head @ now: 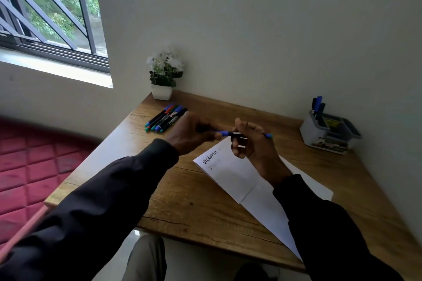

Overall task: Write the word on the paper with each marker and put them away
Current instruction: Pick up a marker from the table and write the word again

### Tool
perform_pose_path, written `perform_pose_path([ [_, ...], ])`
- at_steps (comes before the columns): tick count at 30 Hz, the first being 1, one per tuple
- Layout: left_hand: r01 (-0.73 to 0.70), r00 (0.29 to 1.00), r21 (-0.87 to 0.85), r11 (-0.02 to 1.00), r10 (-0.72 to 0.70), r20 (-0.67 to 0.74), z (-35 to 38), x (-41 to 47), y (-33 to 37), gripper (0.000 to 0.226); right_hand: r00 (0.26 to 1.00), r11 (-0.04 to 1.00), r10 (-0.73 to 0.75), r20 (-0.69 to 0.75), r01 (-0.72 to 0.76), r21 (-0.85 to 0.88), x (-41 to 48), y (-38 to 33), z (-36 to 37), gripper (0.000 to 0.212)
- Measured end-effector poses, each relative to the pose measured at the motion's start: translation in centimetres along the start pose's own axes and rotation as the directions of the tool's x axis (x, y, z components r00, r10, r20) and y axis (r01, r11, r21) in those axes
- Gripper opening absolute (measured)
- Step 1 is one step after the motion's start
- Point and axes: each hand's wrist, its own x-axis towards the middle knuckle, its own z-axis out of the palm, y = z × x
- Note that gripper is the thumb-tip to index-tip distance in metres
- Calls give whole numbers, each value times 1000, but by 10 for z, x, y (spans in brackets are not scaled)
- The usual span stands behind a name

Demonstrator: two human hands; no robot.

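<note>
A white paper (230, 175) lies on the wooden desk (187, 203) with "Victoria" written in black and a fainter word under it. Above its top edge my right hand (253, 143) grips a blue marker (267, 135) by its black barrel. My left hand (194, 132) pinches the blue cap end (222, 133) of the same marker. Several more markers (165, 118) lie side by side at the desk's far left. A grey organiser (328, 131) at the far right holds blue-capped markers (317, 105).
A small white pot of white flowers (164, 75) stands in the desk's far left corner against the wall. A red padded surface (27, 166) is to the left of the desk. A barred window (50, 7) is at the upper left.
</note>
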Motion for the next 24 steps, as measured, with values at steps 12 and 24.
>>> perform_pose_path([
  [12, -39, 999, 193, 980, 40, -4, -5, 7, -2, 19, 997, 998, 57, 58, -56, -11, 5, -9, -3, 39],
  [24, 103, 994, -2, 995, -103, -21, -24, 15, -39, 8, 996, 997, 3, 93, 4, -71, 2, 1, -48, 30],
])
